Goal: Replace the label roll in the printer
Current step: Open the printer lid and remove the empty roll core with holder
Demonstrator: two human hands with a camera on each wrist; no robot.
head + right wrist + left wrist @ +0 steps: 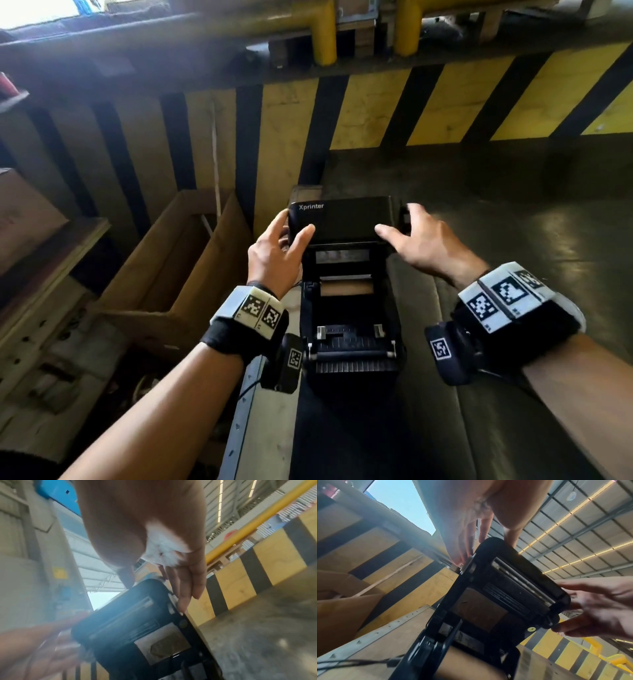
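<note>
A black Xprinter label printer (349,356) stands in front of me on a dark bench, its lid (346,219) swung up and back. My left hand (294,225) grips the lid's left corner, thumb on the front face and fingers round the side. My right hand (397,219) holds the right corner the same way. The underside of the lid (505,588) shows its print head bar and a brownish window. In the right wrist view my fingers (183,599) lie along the lid's edge (130,622). The roll bay (349,337) shows two guides and no roll.
An open cardboard box (178,260) sits to the left of the bench. A yellow and black striped barrier (376,113) runs behind the printer. Shelving with a carton (24,212) is at the far left. A black cable (359,662) trails by the printer's left side.
</note>
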